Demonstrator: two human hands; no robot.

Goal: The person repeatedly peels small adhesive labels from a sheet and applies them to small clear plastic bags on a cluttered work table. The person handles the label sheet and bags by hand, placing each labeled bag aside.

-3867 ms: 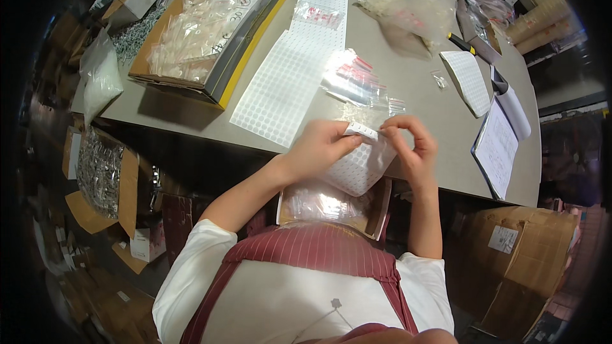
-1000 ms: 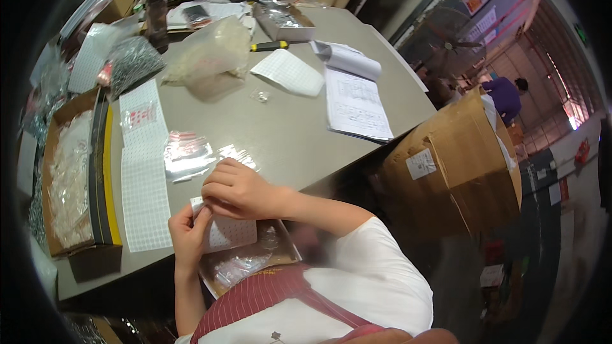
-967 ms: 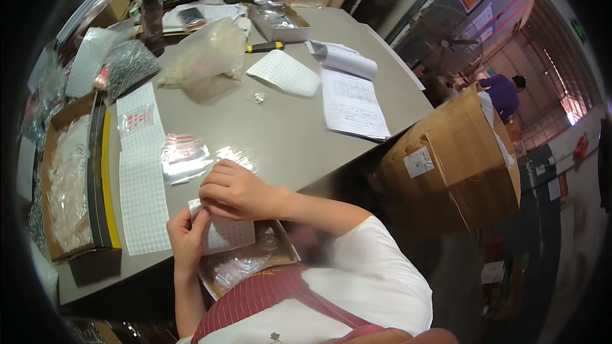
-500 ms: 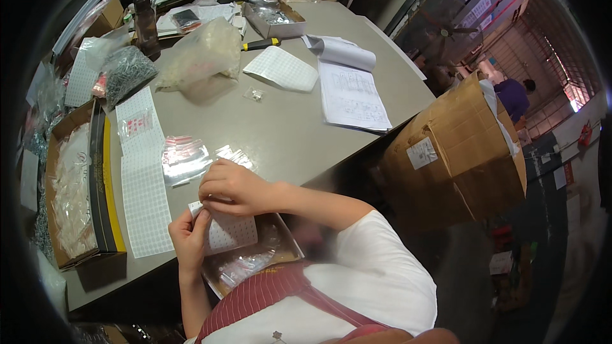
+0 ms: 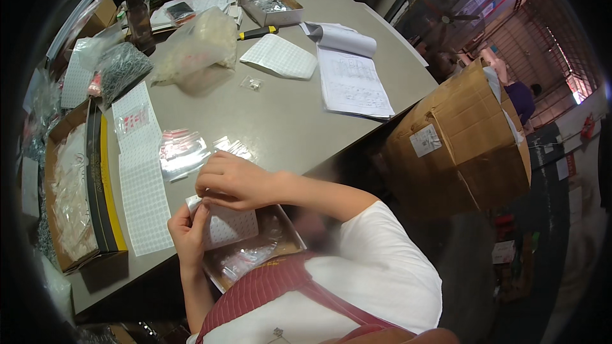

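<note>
My left hand (image 5: 189, 232) grips a white sticker sheet (image 5: 231, 226) by its left side, the thumb lying on the front. Bent over the sheet's upper edge, my right hand (image 5: 234, 181) has its fingers closed at the corner beside my left thumb. Whatever is between those right fingertips is hidden. Under the sheet, against my body, an open cardboard box (image 5: 294, 240) contains small clear plastic bags (image 5: 247, 259). Just beyond my hands lie a fanned stack of clear zip bags with red stripes (image 5: 182, 153) and a few more clear bags (image 5: 231, 147).
Long sticker sheets (image 5: 141, 185) lie at left beside an open box of clear bags (image 5: 70, 194). Farther back are a bag of pale pieces (image 5: 204, 51), a bag of screws (image 5: 125, 75), a yellow-black cutter (image 5: 258, 32) and a clipboard (image 5: 354, 79). A big carton (image 5: 456, 137) stands right.
My hands keep nearly the same hold on the sheet, with only a slight shift of the right fingers. The whole view has tilted a little.
</note>
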